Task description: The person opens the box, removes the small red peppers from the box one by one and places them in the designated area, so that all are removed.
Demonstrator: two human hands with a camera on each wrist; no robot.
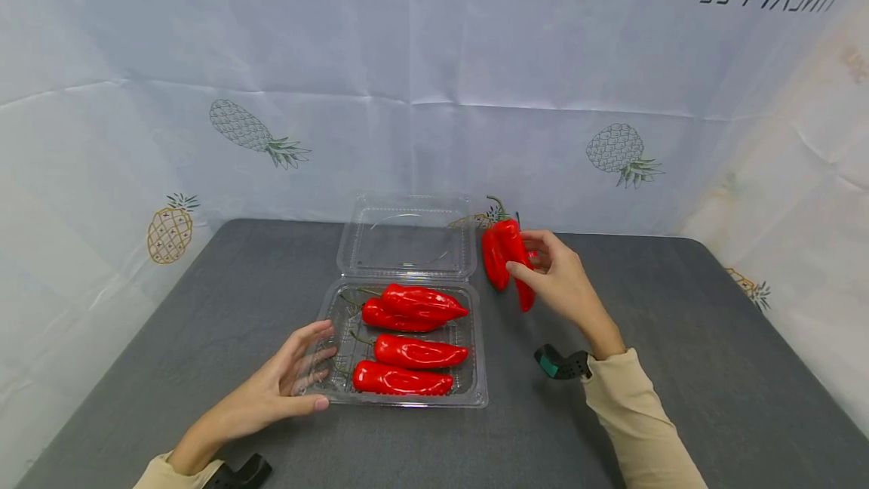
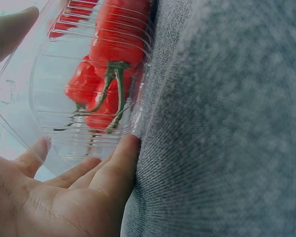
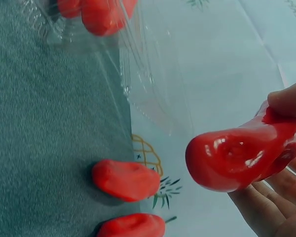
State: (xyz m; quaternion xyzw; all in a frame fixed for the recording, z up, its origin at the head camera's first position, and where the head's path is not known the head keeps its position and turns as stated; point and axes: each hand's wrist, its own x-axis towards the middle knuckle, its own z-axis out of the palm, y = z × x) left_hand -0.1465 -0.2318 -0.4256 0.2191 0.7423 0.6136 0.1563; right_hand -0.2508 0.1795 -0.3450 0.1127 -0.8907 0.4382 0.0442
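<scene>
In the head view, my right hand [image 1: 560, 278] pinches a red pepper [image 1: 512, 244] between thumb and fingers, above the table's far part. The right wrist view shows this held pepper's rounded tip [image 3: 227, 160] close up. Beneath it, two more red peppers [image 3: 126, 180] lie on the table; one pepper [image 1: 493, 262] shows left of the held one. My left hand [image 1: 271, 383] rests at the left side of a clear plastic clamshell box [image 1: 480, 368], its fingertips [image 2: 130, 143] against the wall. Several red peppers [image 1: 421, 352] with green stems lie inside, crosswise.
The box's clear lid [image 1: 407, 236] stands raised at the back, leaning toward the cloth. A dark grey tabletop [image 1: 652, 308] extends around the box. Behind it hangs a white cloth [image 1: 441, 149] printed with pineapples. Each wrist wears a black strap [image 1: 570, 364].
</scene>
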